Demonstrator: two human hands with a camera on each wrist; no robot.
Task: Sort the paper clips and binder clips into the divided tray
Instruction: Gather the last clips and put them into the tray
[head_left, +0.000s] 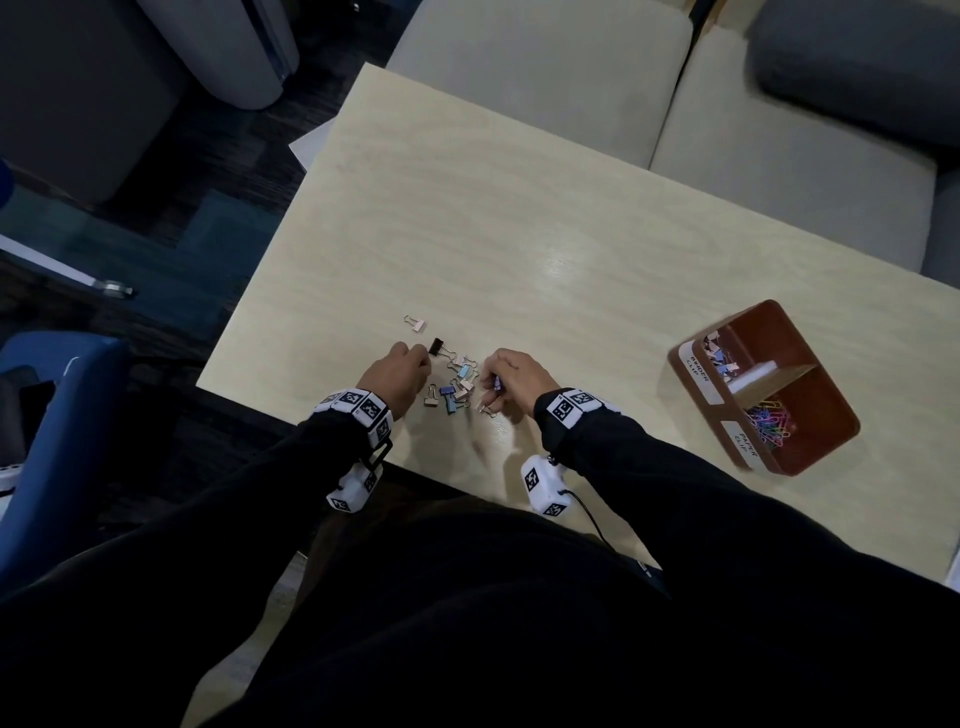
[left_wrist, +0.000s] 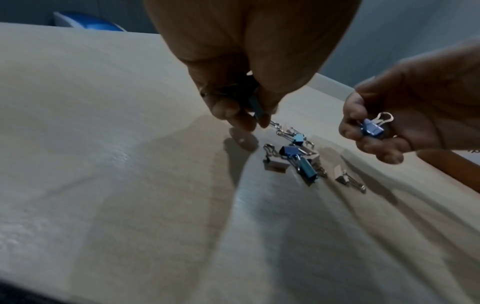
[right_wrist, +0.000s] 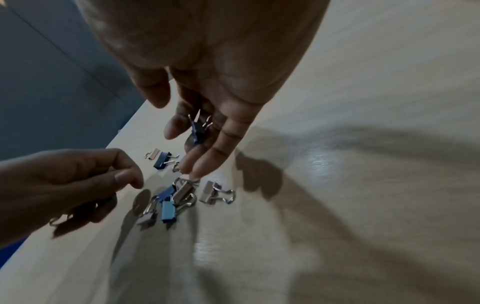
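Observation:
A loose pile of small binder clips (head_left: 457, 384), blue, beige and pink, lies near the table's front edge between my hands. My left hand (head_left: 418, 366) hovers at the pile's left; in the left wrist view its fingertips (left_wrist: 233, 115) pinch a teal binder clip (left_wrist: 255, 108), with more wire handles tucked in the palm. My right hand (head_left: 493, 387) is at the pile's right, its fingers cradling a dark blue binder clip (right_wrist: 197, 129). A black clip (head_left: 436, 345) and a pink clip (head_left: 417, 323) lie apart, farther out. The brown divided tray (head_left: 810, 457) stands at the right.
The tray's far compartment, labelled BINDER CLIP, holds several binder clips (head_left: 719, 358); its near one, labelled PAPER CLIP, holds coloured paper clips (head_left: 769, 421). A pale wooden table (head_left: 519, 234) stretches beyond the pile. Cushioned seats stand behind it, and a blue chair (head_left: 57, 441) stands at the left.

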